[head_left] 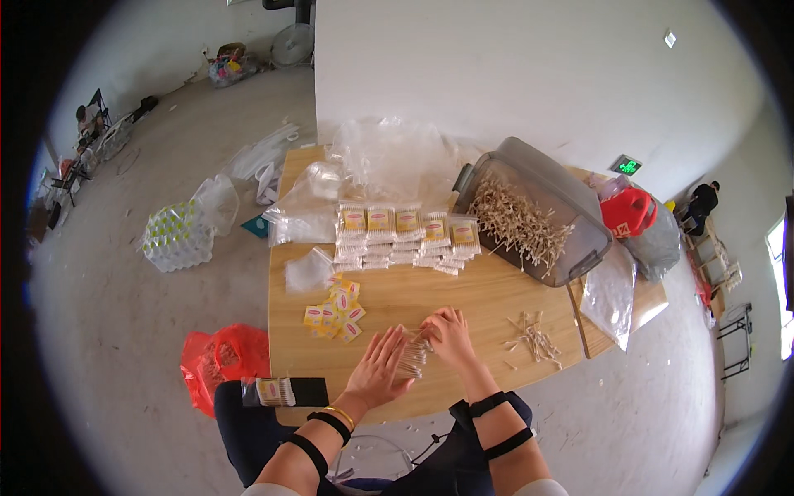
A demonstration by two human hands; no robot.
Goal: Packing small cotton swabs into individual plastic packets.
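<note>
A small row of cotton swabs (pixel 412 362) lies on the table near its front edge, between my two hands. My left hand (pixel 376 368) rests along the row's left side, fingers stretched out and thumb at the near end. At the far right end of the row, the curled fingers of my right hand (pixel 449 337) pinch swabs, partly hidden by the fingers. Loose cotton swabs (pixel 536 339) are scattered to the right. Small yellow-and-white cards (pixel 332 312) lie in a pile to the left. Behind them stand stacked packs of cotton swabs (pixel 397 236).
A tilted grey bin (pixel 571 236) holds many loose swabs at the back right. Clear plastic bags (pixel 310 271) and sheeting (pixel 385 157) lie left and behind. A filled pack (pixel 275 392) sits at the front left, above a red bag (pixel 223 355). A red container (pixel 628 212) stands beyond the bin.
</note>
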